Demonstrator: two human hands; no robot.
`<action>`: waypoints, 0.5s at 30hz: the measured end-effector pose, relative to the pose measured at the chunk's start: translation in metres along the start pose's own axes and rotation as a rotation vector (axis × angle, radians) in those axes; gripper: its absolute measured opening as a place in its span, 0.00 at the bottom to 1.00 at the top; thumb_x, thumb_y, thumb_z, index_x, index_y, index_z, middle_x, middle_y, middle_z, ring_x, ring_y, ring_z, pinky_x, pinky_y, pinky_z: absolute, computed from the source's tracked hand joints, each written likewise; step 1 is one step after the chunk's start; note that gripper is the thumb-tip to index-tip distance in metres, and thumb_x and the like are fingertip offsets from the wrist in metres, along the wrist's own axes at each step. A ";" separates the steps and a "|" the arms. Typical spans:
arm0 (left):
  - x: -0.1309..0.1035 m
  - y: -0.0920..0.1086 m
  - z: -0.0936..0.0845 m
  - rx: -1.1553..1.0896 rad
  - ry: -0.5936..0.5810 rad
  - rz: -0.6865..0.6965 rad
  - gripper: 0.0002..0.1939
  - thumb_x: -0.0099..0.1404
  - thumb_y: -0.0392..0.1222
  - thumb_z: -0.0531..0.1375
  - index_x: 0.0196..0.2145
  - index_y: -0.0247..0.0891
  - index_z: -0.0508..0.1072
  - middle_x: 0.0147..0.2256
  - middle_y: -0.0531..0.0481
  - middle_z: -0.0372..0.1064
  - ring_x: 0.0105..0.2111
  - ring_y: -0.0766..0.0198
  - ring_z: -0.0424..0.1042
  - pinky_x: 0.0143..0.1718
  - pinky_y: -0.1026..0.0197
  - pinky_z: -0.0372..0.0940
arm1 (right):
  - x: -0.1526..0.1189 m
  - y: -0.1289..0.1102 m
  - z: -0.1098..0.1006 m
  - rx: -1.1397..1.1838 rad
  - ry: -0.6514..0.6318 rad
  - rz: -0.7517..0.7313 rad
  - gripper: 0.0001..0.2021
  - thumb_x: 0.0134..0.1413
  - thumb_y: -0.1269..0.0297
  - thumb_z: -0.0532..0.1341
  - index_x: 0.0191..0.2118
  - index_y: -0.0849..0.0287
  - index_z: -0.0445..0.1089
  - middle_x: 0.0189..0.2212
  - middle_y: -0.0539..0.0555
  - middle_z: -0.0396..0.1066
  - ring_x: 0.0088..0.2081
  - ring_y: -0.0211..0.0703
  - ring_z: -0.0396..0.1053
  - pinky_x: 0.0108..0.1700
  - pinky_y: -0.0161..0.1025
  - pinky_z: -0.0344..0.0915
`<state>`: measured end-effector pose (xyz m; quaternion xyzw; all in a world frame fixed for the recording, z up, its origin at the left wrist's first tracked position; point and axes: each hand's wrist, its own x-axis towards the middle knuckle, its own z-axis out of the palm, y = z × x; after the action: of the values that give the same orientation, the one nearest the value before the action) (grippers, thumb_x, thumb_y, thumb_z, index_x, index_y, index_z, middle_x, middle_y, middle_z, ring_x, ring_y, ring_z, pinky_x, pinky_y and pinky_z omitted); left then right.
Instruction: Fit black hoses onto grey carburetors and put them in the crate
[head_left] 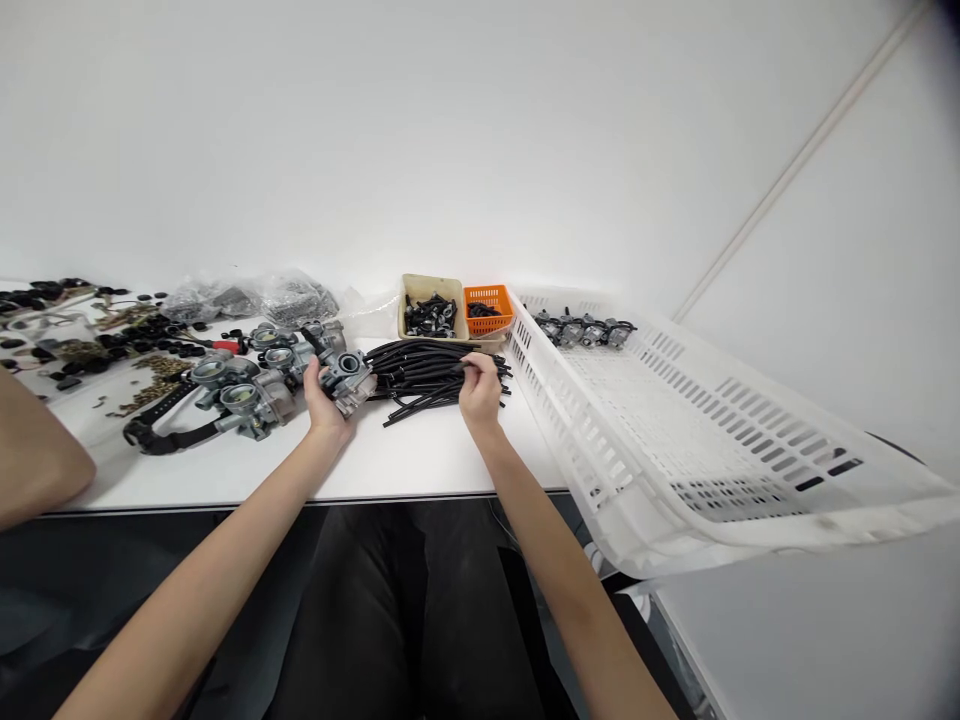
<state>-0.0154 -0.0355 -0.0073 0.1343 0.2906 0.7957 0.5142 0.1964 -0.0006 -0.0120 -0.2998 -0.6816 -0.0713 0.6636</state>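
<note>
My left hand (324,405) is wrapped around a grey metal carburetor (349,370), held just above the table with its round bore facing up. To the right, my right hand (481,388) has its fingers pinched at the right part of a pile of black rubber hoses (420,372), closed on a hose there. More carburetors (244,398) stand together on the table left of my left hand.
A large white plastic crate (600,440) with several carburetors (581,329) at its far end stands on the right. Behind the hoses sit a cream bin (433,280) and an orange basket (489,293) of black parts. Another person's arm (37,450) rests at far left, near a black-strapped watch (154,436).
</note>
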 end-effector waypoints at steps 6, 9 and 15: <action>-0.001 -0.002 0.001 0.031 -0.040 0.005 0.18 0.53 0.57 0.59 0.29 0.37 0.70 0.26 0.50 0.74 0.25 0.60 0.74 0.29 0.56 0.73 | 0.005 0.001 -0.001 0.221 0.290 0.042 0.07 0.65 0.62 0.45 0.48 0.50 0.50 0.42 0.57 0.65 0.33 0.41 0.73 0.30 0.42 0.73; -0.003 -0.002 0.002 0.049 -0.045 -0.003 0.18 0.53 0.57 0.60 0.30 0.37 0.70 0.27 0.50 0.74 0.26 0.58 0.75 0.31 0.54 0.73 | 0.009 -0.009 -0.002 0.276 0.313 -0.036 0.08 0.65 0.64 0.45 0.49 0.48 0.48 0.45 0.57 0.63 0.38 0.44 0.74 0.34 0.46 0.75; 0.000 -0.003 0.000 0.057 -0.058 -0.035 0.20 0.51 0.57 0.61 0.32 0.36 0.71 0.27 0.50 0.74 0.26 0.58 0.75 0.32 0.54 0.72 | 0.014 -0.024 -0.014 0.320 0.258 0.049 0.10 0.65 0.61 0.44 0.48 0.54 0.56 0.45 0.61 0.67 0.43 0.51 0.74 0.40 0.52 0.76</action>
<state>-0.0131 -0.0350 -0.0095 0.1668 0.3002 0.7739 0.5322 0.1968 -0.0226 0.0098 -0.1953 -0.5861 0.0163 0.7862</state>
